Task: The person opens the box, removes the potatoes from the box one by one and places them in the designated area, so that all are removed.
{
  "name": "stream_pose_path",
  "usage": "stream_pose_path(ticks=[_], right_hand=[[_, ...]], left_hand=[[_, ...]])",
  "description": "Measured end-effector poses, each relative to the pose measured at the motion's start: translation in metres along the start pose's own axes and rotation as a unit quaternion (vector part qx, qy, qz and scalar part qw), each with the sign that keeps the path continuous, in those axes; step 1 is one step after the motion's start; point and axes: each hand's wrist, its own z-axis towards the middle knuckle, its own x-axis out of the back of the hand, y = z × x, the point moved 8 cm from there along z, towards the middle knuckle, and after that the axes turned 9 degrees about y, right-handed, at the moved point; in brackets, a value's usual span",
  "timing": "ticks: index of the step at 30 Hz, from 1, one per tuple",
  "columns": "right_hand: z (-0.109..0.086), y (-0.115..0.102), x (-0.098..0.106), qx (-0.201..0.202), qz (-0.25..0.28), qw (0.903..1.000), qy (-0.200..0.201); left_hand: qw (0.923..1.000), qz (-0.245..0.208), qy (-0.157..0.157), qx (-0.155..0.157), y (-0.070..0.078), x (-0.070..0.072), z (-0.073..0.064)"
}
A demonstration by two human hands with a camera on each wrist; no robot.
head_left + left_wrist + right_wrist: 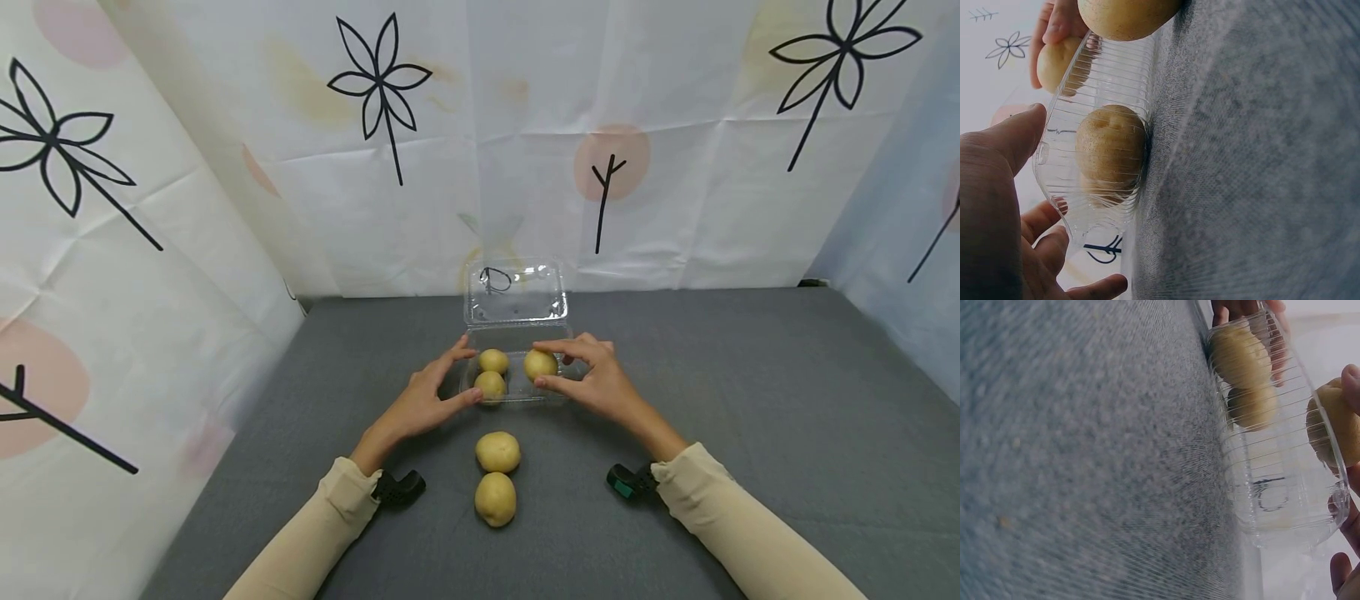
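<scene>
On the table stands a clear plastic clamshell container (525, 400) with its hinged lid (517, 293) raised at the back. Two potatoes (491, 384) lie inside at its left end. My left hand (427, 406) holds the container's left end, thumb at the front rim and fingertips round the side. My right hand (600, 382) pinches another potato (539, 364) between thumb and fingers, at rim height over the right part of the container. In the right wrist view, this potato (1334, 422) appears above the container's base. Some right fingers are hidden behind the container wall.
Two more potatoes, one (498, 452) behind the other (495, 500), lie on the grey tabletop (750, 417) in front of the container, between my forearms. A white patterned cloth (525, 192) hangs behind the table and along its sides.
</scene>
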Motion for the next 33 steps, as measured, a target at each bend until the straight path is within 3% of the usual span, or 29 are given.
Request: stream_pose_path(ticks=[33], right_hand=[[-0.008,-0.018,0.005,0.035,0.017,0.9992,-0.005]], left_hand=[[1.0,0.005,0.0,0.007,0.0,0.001,-0.001]])
